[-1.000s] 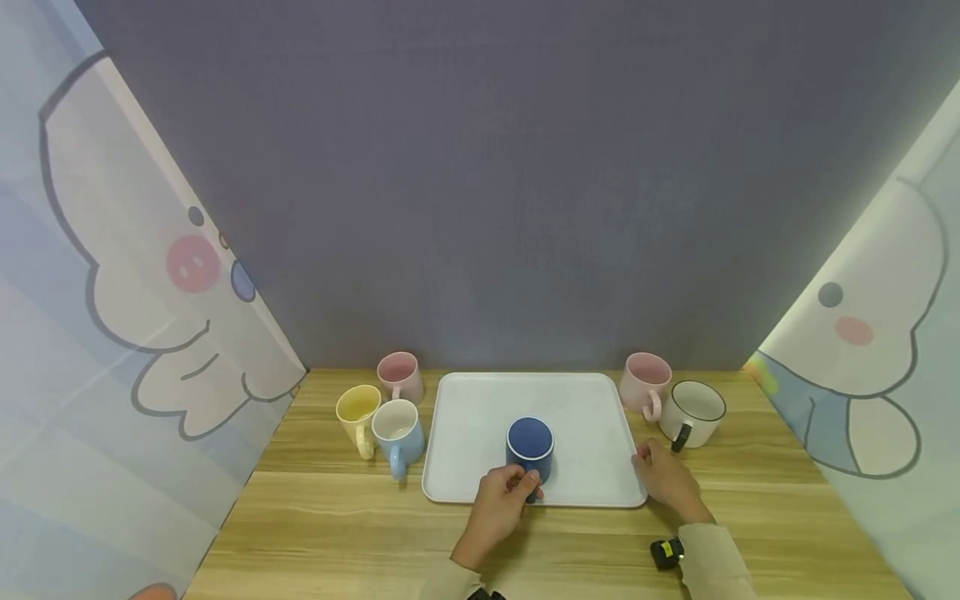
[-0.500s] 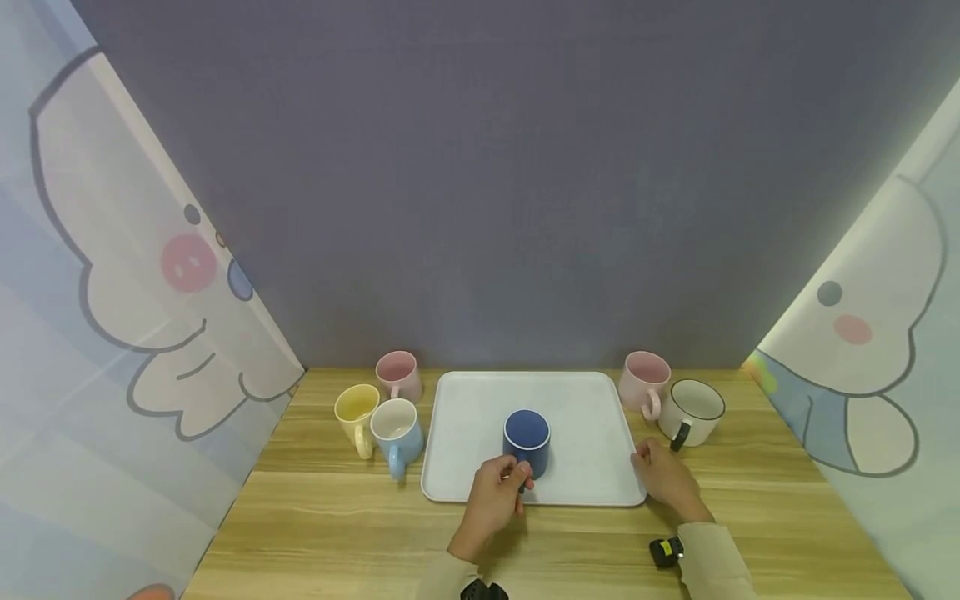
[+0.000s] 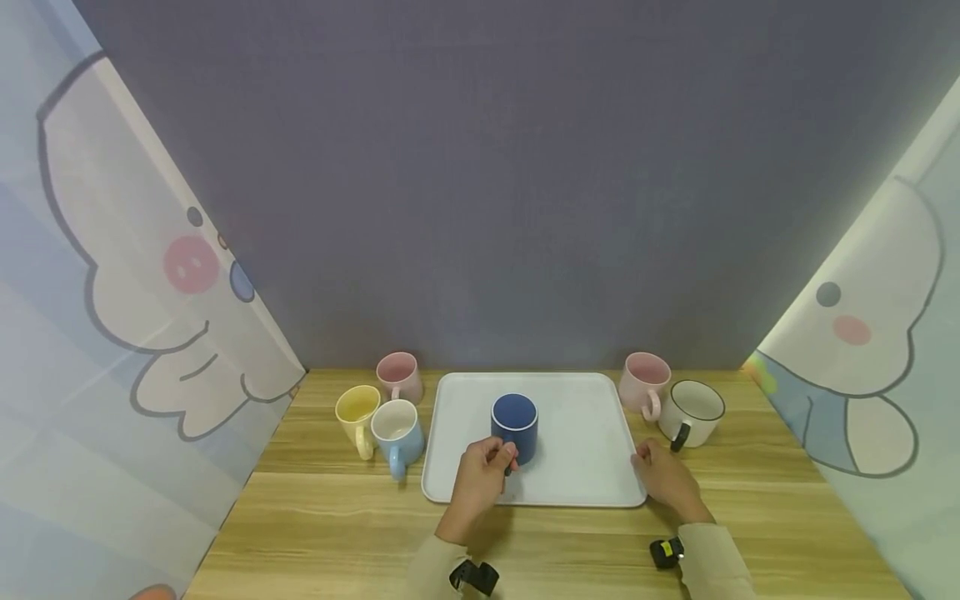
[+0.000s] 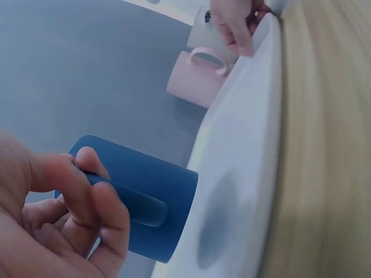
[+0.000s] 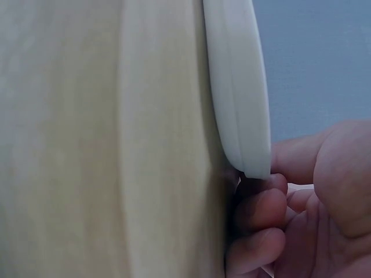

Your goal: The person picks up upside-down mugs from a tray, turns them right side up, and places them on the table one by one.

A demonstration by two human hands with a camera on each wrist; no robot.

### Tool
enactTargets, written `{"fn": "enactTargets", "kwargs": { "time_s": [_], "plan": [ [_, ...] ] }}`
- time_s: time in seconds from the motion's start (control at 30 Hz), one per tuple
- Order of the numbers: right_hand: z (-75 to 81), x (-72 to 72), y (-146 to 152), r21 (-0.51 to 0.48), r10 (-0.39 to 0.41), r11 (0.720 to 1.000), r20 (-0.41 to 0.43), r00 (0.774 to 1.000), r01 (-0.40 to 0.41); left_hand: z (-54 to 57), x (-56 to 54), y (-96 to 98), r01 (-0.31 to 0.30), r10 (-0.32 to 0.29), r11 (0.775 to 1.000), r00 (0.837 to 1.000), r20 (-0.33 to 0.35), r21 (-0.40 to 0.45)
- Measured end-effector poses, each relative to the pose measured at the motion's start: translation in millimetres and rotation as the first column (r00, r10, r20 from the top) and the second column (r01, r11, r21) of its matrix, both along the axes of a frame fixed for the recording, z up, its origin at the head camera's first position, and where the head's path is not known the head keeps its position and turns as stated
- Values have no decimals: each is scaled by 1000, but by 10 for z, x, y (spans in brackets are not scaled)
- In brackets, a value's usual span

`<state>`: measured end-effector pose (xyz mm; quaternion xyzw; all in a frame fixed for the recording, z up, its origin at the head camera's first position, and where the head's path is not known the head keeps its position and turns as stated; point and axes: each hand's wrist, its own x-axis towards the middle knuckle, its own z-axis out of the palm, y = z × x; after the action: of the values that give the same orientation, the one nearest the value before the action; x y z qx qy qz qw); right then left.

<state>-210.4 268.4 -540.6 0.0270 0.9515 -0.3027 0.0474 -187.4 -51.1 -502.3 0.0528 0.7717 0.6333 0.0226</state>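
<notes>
A dark blue mug [image 3: 525, 446] with a white rim is held upright over the left part of the white tray [image 3: 588, 450]. My left hand [image 3: 478, 477] pinches it by the handle, thumb and fingers curled round it in the left wrist view. There the mug's base hangs clear of the tray, and a shadow falls on the surface below. At the tray's right edge, near the front corner, is my right hand [image 3: 667, 481]. The right wrist view shows its thumb over the tray rim [image 5: 240, 87] and its fingers curled beneath.
To the tray's left stand a yellow mug [image 3: 352, 422], a pink mug [image 3: 411, 388] and a light blue mug [image 3: 411, 447]. On its right are another pink mug [image 3: 636, 392] and a white mug [image 3: 697, 429] with a black handle. A grey wall [image 3: 480, 208] rises behind the wooden table [image 3: 337, 517].
My left hand has carried the blue mug leftward and away from me, from the tray's front middle to its left part. The right hand keeps its place on the tray's edge.
</notes>
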Motion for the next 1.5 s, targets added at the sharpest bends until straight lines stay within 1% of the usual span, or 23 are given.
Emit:
{"fn": "enactTargets", "kwargs": {
  "time_s": [0.17,0.33,0.47,0.63,0.73,0.83,1.03,1.13,1.17,1.37,1.47,1.5],
  "plan": [
    [4,-8,4,3,0,1000,7,1000,0,138,-31,-35,-22,22,1000,1000,-5,15],
    [-5,-11,9,4,5,1000,7,1000,-5,235,-66,-51,-40,41,999,999,-17,11],
    [-17,-13,11,5,2,1000,9,1000,-2,309,-94,-50,-48,48,999,998,-42,-6],
    [-26,-7,10,6,0,1000,9,1000,-1,383,-111,-33,-54,55,998,998,-43,24],
    [-27,-7,9,5,-1,1000,8,1000,1,417,-106,-23,-53,56,997,998,-43,53],
    [-32,-13,9,8,-2,1000,6,1000,2,447,-94,-15,-53,56,997,997,-48,63],
    [-29,-14,4,12,-3,1000,9,1000,3,471,-86,-13,-60,63,997,996,-62,53],
    [-16,-10,-1,9,-5,1000,12,1000,5,464,-92,-17,-58,63,996,995,-75,66],
    [-14,-11,-2,8,-5,1000,12,1000,5,462,-97,-19,-56,62,996,996,-70,75],
    [-26,-14,0,8,-11,1000,14,1000,11,404,-104,-31,-44,49,983,999,-24,176],
    [-34,-10,5,10,-17,1000,18,1000,16,359,-103,-34,-27,30,966,1000,-6,259],
    [-37,-10,7,10,-19,1000,19,1000,19,343,-105,-34,-21,21,956,1000,3,292]
  ]
}}
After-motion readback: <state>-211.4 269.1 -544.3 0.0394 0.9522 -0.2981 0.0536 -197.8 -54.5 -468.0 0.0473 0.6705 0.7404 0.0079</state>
